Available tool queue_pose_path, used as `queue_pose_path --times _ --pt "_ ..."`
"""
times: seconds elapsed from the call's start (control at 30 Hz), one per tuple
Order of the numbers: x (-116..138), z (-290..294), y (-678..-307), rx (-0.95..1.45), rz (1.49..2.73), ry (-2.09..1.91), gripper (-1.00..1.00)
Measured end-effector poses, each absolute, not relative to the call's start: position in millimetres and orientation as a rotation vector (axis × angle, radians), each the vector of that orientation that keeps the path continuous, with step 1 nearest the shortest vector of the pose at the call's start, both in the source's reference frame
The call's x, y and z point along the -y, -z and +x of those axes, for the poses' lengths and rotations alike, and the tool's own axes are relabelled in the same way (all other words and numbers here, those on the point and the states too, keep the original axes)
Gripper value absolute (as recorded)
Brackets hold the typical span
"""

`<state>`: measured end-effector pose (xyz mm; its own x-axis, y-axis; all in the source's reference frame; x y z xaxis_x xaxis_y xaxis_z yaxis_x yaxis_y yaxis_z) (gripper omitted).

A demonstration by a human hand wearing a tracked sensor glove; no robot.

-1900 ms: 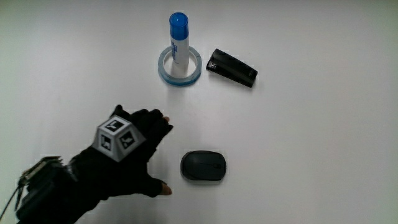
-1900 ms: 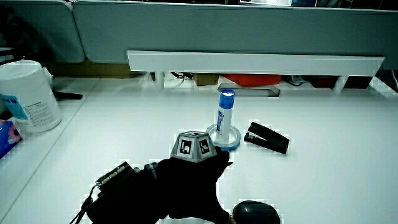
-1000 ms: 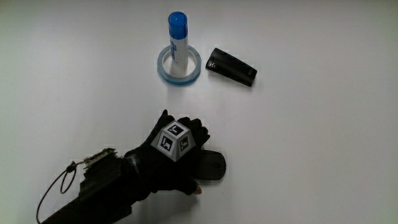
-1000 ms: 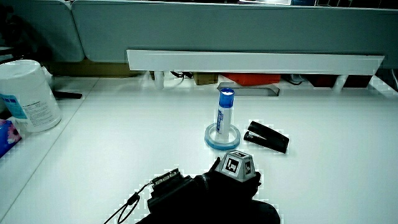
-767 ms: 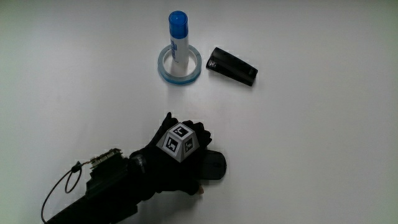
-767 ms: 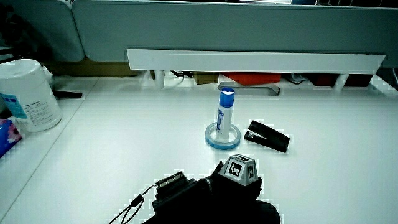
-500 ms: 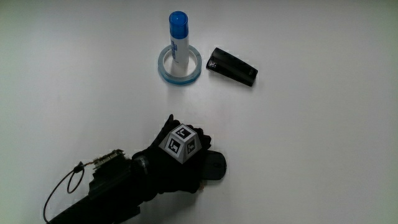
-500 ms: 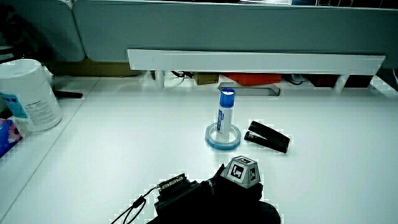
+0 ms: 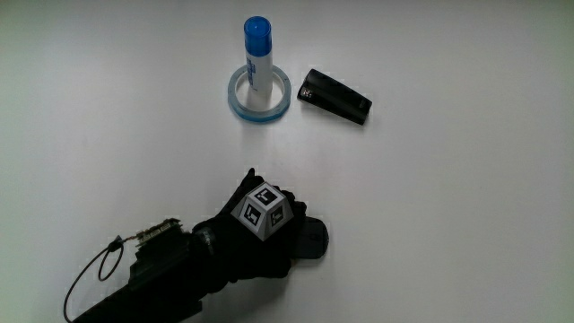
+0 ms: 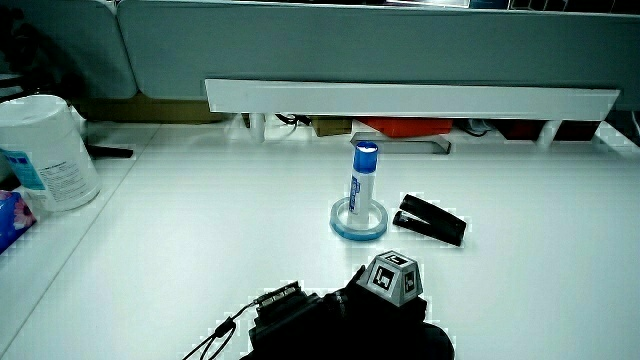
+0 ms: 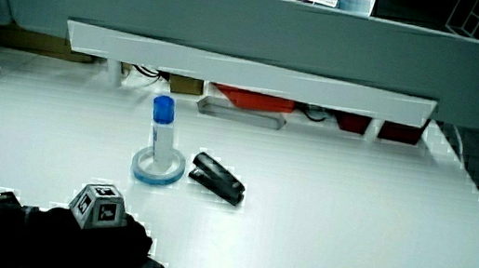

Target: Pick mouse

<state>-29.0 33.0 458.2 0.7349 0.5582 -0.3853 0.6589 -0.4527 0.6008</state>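
Observation:
The black mouse (image 9: 313, 240) lies on the white table, nearer to the person than the blue ring. Only its end sticks out from under the gloved hand (image 9: 265, 235), which lies on top of it with the fingers curled down around its sides. The patterned cube (image 9: 265, 212) on the hand's back faces up. In both side views the hand (image 10: 375, 312) (image 11: 80, 236) sits low at the table's near edge and the mouse is mostly covered by it.
A white tube with a blue cap (image 9: 256, 56) stands inside a blue ring (image 9: 236, 99). A black oblong object (image 9: 334, 97) lies beside the ring. A white wipes canister (image 10: 44, 154) stands at the table's edge. A low partition (image 10: 400, 45) closes the table.
The hand slid from beside the mouse onto it. Its fingers have closed down over the mouse and the thumb tip has tucked out of sight. The mouse has stayed in place.

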Motion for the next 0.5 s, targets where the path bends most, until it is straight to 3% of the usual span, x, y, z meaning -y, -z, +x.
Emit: queue_pose_path --times 0.5 --pt "24 -30 -407 -0.887 2.375 0.23 1.0"
